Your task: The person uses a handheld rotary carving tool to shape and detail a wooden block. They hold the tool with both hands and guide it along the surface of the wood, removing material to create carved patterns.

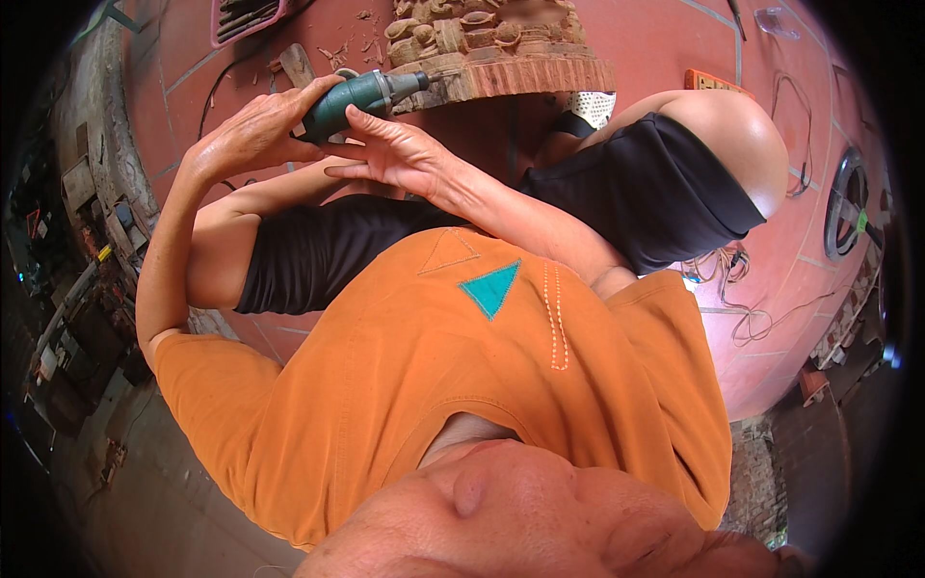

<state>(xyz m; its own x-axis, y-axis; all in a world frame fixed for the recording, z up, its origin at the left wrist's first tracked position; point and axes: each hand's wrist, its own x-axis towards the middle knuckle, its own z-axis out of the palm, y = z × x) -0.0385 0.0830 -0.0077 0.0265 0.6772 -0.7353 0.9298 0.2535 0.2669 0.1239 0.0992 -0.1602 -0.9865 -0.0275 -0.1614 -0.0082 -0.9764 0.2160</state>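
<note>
A green die grinder (349,106) with a grey metal nose points right, toward the carved wood. My left hand (255,125) is closed round its rear end, fingers over the top and under the body. Just below the tool, my right hand (400,159) shows its palm, fingers stretched out to the left and apart. Its thumb reaches up to the grinder's casing; whether it presses there I cannot tell. Beyond the grinder's tip stands a carved wooden piece (511,80) with rounded relief and a flat, rough-cut edge facing me. The tip's bit is too small to make out.
Wood chips lie on the red tiled floor (183,106) beside a wooden block (296,65). A pink tray (246,21) of tools stands at the far left. Cables (737,265) and a dark ring-shaped object (848,204) lie right. My bent knee (732,144) is right of the carving.
</note>
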